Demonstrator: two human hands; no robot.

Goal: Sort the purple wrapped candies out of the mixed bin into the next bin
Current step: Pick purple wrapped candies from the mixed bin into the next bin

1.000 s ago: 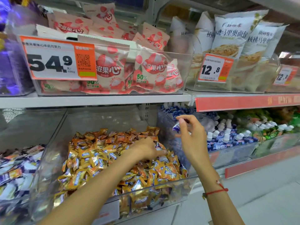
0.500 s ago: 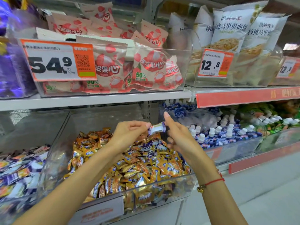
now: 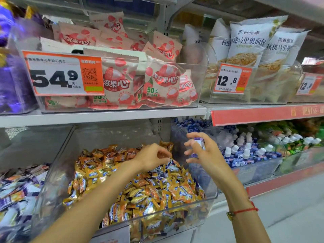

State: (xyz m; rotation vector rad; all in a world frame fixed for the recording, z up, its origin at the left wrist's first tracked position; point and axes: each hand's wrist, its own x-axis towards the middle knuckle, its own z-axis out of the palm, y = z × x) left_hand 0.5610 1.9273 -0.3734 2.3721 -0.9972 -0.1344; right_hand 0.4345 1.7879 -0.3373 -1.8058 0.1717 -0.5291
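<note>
The clear mixed bin (image 3: 57,165) on the lower shelf is heaped with orange wrapped candies (image 3: 140,186); a few purple-and-white wrapped ones (image 3: 171,165) lie at its back right. My left hand (image 3: 152,157) hovers over that back right corner with its fingers loosely curled and nothing visible in them. My right hand (image 3: 203,155) is raised over the wall between the bins and pinches a purple wrapped candy (image 3: 199,143), blurred by motion. The neighbouring bin (image 3: 254,171) to the right holds blue-purple candies and small white-capped bottles.
A shelf edge (image 3: 105,116) runs just above the bins, carrying a bin of pink packets (image 3: 157,81) with a 54.9 price tag. Bread bags (image 3: 245,50) stand at upper right. Another candy bin (image 3: 21,190) sits at far left. A red bracelet circles my right wrist.
The purple candy passed from my left hand to my right. My left hand has dropped back towards the pile, and my right hand has carried the candy rightwards to the bin wall.
</note>
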